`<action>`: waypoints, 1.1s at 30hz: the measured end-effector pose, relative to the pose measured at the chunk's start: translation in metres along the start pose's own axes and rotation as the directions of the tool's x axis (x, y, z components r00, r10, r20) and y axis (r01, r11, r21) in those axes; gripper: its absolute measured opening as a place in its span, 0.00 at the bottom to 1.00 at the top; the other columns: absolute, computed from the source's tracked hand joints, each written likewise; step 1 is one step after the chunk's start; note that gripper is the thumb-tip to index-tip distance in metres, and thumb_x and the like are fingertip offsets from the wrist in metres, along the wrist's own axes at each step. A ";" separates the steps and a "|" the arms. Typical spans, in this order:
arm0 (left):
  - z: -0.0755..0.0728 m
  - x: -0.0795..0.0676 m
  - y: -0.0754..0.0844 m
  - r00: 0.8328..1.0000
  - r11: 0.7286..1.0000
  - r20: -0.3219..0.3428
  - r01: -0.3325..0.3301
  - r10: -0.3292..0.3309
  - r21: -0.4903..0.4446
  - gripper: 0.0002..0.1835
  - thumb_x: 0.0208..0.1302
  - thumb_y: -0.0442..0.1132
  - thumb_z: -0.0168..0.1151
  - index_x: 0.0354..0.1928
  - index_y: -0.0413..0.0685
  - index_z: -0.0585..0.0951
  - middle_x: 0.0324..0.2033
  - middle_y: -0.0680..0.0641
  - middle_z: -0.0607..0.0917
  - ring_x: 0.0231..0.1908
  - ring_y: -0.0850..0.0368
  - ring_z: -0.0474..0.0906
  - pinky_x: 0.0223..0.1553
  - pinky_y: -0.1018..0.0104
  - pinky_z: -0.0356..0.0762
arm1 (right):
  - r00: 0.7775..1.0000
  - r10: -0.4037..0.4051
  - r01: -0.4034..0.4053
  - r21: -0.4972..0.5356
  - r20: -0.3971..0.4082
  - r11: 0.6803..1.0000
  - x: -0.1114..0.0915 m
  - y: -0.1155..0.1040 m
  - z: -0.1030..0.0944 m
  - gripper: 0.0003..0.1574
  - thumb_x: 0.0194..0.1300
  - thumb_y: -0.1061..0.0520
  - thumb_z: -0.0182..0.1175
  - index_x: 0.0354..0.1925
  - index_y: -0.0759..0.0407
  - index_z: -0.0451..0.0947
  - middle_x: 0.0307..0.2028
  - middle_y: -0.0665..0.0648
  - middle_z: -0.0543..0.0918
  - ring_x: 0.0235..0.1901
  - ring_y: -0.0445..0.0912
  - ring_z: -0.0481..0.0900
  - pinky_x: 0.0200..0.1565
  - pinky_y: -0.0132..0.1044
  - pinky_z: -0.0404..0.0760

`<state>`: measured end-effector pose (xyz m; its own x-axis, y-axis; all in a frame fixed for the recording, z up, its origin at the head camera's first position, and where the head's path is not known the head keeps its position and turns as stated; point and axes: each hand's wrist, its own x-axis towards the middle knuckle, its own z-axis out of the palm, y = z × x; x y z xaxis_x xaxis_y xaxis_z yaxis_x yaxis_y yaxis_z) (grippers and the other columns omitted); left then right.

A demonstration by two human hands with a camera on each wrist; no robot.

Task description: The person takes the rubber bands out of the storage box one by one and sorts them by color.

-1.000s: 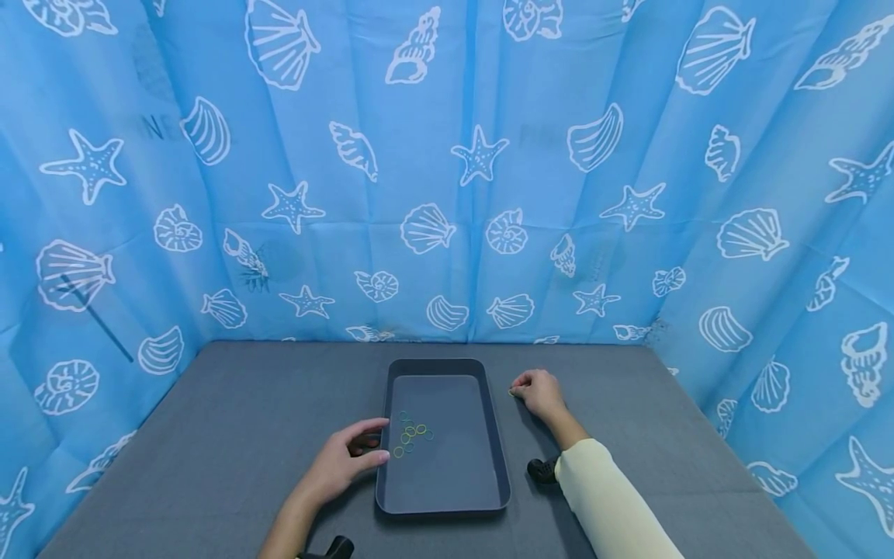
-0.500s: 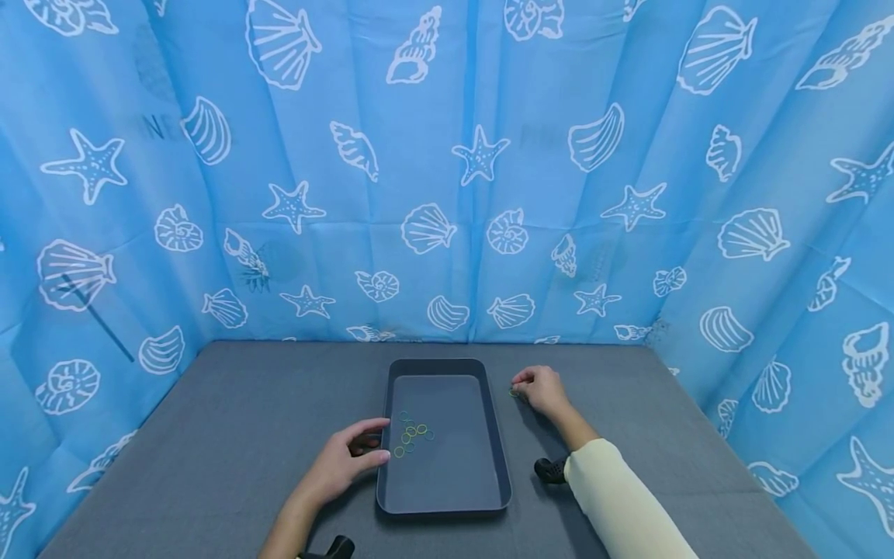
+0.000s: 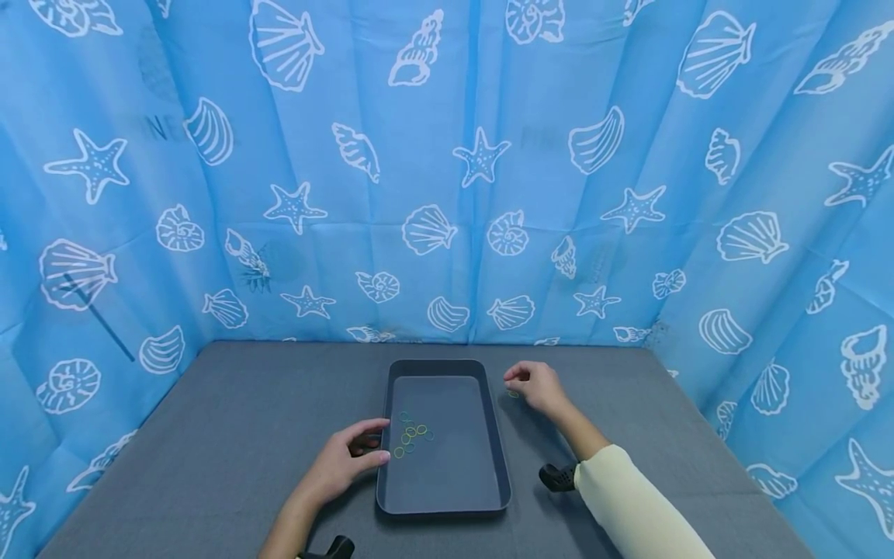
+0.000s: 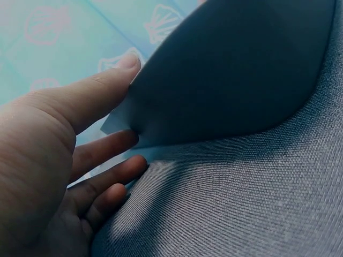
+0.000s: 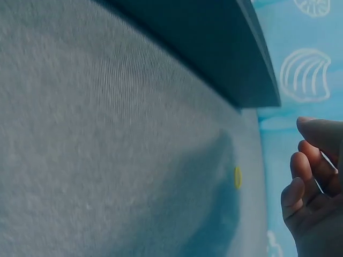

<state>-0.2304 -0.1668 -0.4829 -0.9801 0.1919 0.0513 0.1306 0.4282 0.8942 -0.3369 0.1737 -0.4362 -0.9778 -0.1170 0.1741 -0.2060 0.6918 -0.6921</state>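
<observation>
A dark grey rectangular tray [image 3: 447, 481] lies on the table, with several thin yellow and green rubber bands [image 3: 410, 435] grouped toward its left side. My left hand [image 3: 342, 462] rests against the tray's left edge, thumb and index fingertips at the rim; the left wrist view shows its other fingers loosely bent by the outer wall [image 4: 225, 80]. Right of the tray, one yellow rubber band [image 5: 237, 177] lies on the cloth. Just above it is my right hand [image 3: 539, 387], fingers bent and thumb apart from them in the right wrist view, with nothing seen between them.
Grey cloth [image 3: 279, 388] covers the table around the tray. A blue curtain [image 3: 447, 272] with white shell and starfish prints stands along the back and sides. Black wrist devices [image 3: 556, 477] sit at both wrists, close over the table.
My right hand has risen from the yellow rubber band, its fingertips shifting slightly left toward the tray and leaving the band in sight on the cloth. My left hand and the tray stay put.
</observation>
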 end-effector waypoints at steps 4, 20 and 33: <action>0.000 0.000 -0.001 1.000 1.000 -0.002 0.008 -0.008 0.000 0.26 0.48 0.52 0.62 0.53 0.63 0.70 0.49 0.53 0.73 0.44 0.56 0.71 0.43 0.57 0.67 | 1.000 -0.010 0.009 0.045 0.008 0.999 -0.003 -0.010 0.001 0.02 0.53 0.61 0.60 0.29 0.56 0.77 0.26 0.50 0.77 0.25 0.43 0.73 0.26 0.36 0.71; 0.000 -0.002 0.002 1.000 1.000 0.008 0.007 -0.007 0.008 0.27 0.48 0.52 0.62 0.54 0.62 0.70 0.49 0.52 0.73 0.44 0.56 0.71 0.43 0.56 0.67 | 0.993 -0.097 0.086 0.145 0.071 0.986 -0.008 -0.043 0.017 0.03 0.52 0.61 0.61 0.29 0.56 0.77 0.24 0.50 0.76 0.25 0.44 0.72 0.27 0.35 0.72; -0.001 -0.001 0.002 1.000 1.000 0.003 0.013 -0.013 0.006 0.27 0.48 0.52 0.62 0.53 0.62 0.70 0.50 0.53 0.73 0.44 0.56 0.71 0.44 0.55 0.67 | 0.963 -0.167 0.121 0.214 0.213 0.969 -0.006 -0.061 0.041 0.07 0.53 0.61 0.60 0.32 0.62 0.76 0.26 0.53 0.77 0.28 0.59 0.73 0.22 0.38 0.73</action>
<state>-0.2296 -0.1664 -0.4808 -0.9813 0.1888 0.0381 0.1186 0.4364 0.8919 -0.3203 0.1033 -0.4235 -0.9151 -0.3804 0.1340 -0.3265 0.5038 -0.7998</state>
